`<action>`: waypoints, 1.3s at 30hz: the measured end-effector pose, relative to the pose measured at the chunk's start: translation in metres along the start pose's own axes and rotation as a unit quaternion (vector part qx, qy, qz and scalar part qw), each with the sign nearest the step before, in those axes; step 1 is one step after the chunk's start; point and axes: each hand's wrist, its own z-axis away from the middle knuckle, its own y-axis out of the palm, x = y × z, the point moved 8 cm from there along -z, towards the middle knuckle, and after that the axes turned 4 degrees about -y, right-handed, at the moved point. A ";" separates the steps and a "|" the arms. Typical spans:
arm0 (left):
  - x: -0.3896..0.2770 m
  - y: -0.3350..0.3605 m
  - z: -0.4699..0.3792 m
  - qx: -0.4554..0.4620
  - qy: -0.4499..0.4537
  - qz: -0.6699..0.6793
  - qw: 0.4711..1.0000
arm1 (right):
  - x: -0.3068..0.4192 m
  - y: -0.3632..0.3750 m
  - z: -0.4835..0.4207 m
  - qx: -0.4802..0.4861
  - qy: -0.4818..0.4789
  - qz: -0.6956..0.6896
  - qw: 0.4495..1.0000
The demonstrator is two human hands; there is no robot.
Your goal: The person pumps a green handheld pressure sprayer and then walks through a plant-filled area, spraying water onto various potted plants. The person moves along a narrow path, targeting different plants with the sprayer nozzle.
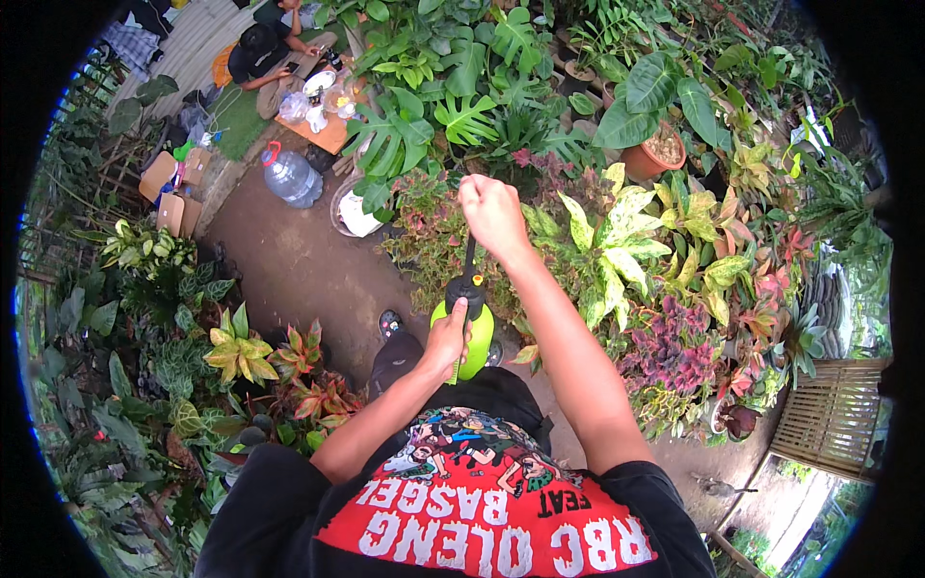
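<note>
A lime-green pump pressure sprayer (pixel 478 347) with a black top (pixel 466 290) is in front of my body. My left hand (pixel 448 337) is wrapped around its handle, just below the black top. Above the top, the black pump rod (pixel 470 253) stands pulled out. My right hand (pixel 493 209) is closed in a fist over the upper end of the rod, so the knob is hidden. A small yellow-and-red valve (pixel 477 279) shows on the side of the top. The sprayer's nozzle is not clearly seen.
Leafy potted plants crowd both sides, including a yellow-green variegated one (pixel 614 246) and a terracotta pot (pixel 654 153). A large plastic water bottle (pixel 290 177) stands on the dirt path (pixel 303 253). A seated person (pixel 271 54) is beyond a low table (pixel 321 134). A cat (pixel 717 487) is lower right.
</note>
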 end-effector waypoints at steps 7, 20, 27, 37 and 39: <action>0.017 -0.013 -0.005 -0.019 -0.030 0.009 0.999 | 0.023 0.022 0.019 -0.014 -0.007 0.043 0.999; 0.035 -0.022 -0.001 -0.009 0.002 0.007 1.000 | 0.028 0.031 0.040 -0.003 -0.028 0.045 0.999; 0.033 -0.023 -0.001 -0.014 0.018 -0.008 1.000 | 0.030 0.025 0.047 -0.018 -0.040 0.044 0.998; 0.038 -0.029 -0.004 -0.020 0.010 -0.063 0.998 | 0.007 0.010 0.059 -0.077 -0.002 0.003 0.997; 0.040 -0.027 -0.005 -0.009 -0.008 -0.076 0.997 | 0.000 0.007 0.062 -0.090 0.016 -0.009 0.996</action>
